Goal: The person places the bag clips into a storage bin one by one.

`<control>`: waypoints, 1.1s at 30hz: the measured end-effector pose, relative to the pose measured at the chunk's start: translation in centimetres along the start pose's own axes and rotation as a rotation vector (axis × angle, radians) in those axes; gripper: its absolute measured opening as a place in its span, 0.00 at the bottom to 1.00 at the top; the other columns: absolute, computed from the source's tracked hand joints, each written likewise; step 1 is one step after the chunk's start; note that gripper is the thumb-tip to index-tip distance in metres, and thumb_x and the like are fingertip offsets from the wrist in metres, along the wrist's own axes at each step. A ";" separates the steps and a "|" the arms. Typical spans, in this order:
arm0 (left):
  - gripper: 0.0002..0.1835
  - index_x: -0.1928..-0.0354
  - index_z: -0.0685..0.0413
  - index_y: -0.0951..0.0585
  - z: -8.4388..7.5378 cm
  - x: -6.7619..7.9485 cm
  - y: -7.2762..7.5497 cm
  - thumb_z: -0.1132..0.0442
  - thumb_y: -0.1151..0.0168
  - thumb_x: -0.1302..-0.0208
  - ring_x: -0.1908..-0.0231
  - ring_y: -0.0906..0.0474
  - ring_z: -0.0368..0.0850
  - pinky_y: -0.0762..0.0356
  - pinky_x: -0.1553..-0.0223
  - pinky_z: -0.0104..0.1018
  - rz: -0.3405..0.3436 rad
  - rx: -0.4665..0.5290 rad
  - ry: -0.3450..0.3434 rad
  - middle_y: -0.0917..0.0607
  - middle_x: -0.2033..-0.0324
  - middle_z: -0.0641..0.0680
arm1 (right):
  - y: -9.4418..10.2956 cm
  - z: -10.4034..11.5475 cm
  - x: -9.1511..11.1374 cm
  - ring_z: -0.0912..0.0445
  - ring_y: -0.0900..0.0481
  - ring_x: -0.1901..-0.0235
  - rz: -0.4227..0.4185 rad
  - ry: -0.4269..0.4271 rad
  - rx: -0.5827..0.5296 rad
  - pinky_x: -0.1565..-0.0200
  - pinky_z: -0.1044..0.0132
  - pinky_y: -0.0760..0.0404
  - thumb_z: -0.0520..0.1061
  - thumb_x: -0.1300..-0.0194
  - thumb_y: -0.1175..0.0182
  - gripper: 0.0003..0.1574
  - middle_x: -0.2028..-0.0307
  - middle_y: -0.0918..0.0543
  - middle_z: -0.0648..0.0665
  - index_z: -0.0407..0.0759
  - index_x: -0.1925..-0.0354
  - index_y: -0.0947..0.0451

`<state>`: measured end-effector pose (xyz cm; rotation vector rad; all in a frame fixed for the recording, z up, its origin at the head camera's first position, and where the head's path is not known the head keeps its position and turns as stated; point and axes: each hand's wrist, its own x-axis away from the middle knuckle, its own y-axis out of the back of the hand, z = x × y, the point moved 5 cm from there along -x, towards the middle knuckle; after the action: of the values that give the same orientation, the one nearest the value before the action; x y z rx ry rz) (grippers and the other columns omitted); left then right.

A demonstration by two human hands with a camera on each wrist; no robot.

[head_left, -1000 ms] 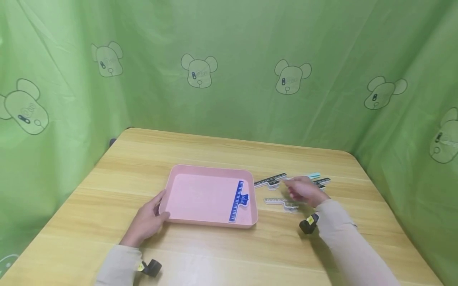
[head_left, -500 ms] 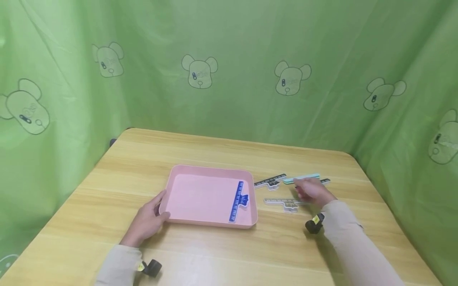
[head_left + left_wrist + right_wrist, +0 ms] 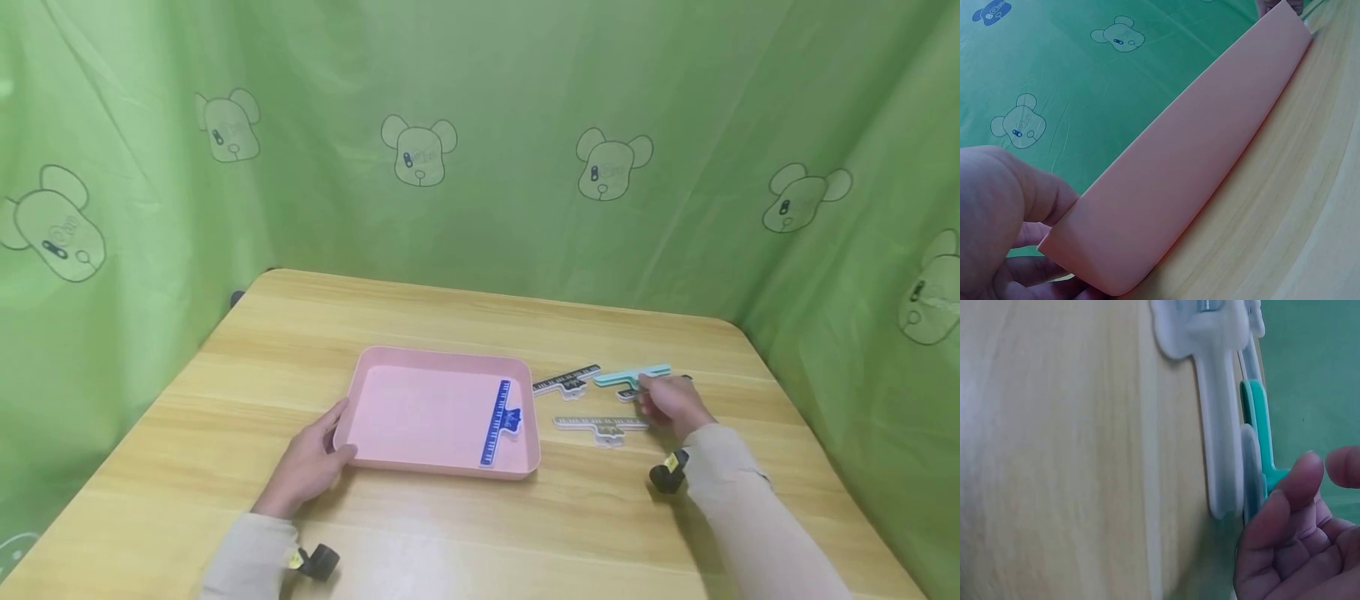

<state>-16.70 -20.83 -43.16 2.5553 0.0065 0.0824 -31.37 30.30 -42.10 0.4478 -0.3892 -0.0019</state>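
My left hand (image 3: 309,457) grips the left front corner of a pink tray (image 3: 420,471), thumb at the rim and fingers below in the left wrist view. A blue piano-key-patterned clip (image 3: 495,423) lies inside, toward the tray's right wall. My right hand (image 3: 672,402) is at the handle of a turquoise clip (image 3: 630,375). In the right wrist view its thumb and forefinger (image 3: 1307,478) are apart, with the turquoise clip (image 3: 1261,422) just beyond them. Part of a black clip (image 3: 628,393) shows under the hand; the rest is mostly covered.
A black piano-key clip (image 3: 564,379) lies close to the tray's right wall. A grey one (image 3: 596,422) lies nearer the front. All rest on a wooden table (image 3: 450,542) with a green curtain (image 3: 510,233) behind and at the sides.
My right hand has moved right along the clips, uncovering the turquoise clip and more of the grey one. The left hand and tray have stayed put.
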 end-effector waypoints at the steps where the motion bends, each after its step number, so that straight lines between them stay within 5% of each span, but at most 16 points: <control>1: 0.39 0.26 0.59 0.44 0.0 0.0 0.0 0.67 0.41 0.37 0.31 0.46 0.65 0.49 0.32 0.56 0.001 0.000 0.001 0.40 0.30 0.66 | 0.1 -0.1 0.0 0.60 0.26 0.77 -0.007 0.001 0.001 0.71 0.68 0.21 0.49 0.26 0.54 0.19 0.75 0.24 0.50 0.33 0.56 0.29; 20: 0.39 0.26 0.60 0.44 0.0 0.0 0.1 0.66 0.41 0.37 0.31 0.45 0.65 0.49 0.32 0.56 -0.002 -0.013 0.001 0.40 0.31 0.67 | 2.3 -1.5 -0.1 0.61 0.25 0.76 -0.078 -0.065 -0.002 0.69 0.69 0.20 0.50 0.27 0.51 0.18 0.74 0.22 0.51 0.35 0.54 0.28; 33: 0.39 0.26 0.61 0.44 0.0 0.0 0.0 0.67 0.41 0.38 0.32 0.45 0.65 0.48 0.32 0.56 -0.005 -0.012 -0.009 0.39 0.31 0.67 | 3.3 -2.6 -0.1 0.61 0.26 0.78 -0.100 -0.102 -0.007 0.72 0.69 0.20 0.49 0.29 0.52 0.17 0.78 0.23 0.51 0.35 0.61 0.27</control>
<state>-16.66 -20.87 -43.16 2.5439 0.0090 0.0684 -30.80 34.42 -42.90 0.4610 -0.4664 -0.1235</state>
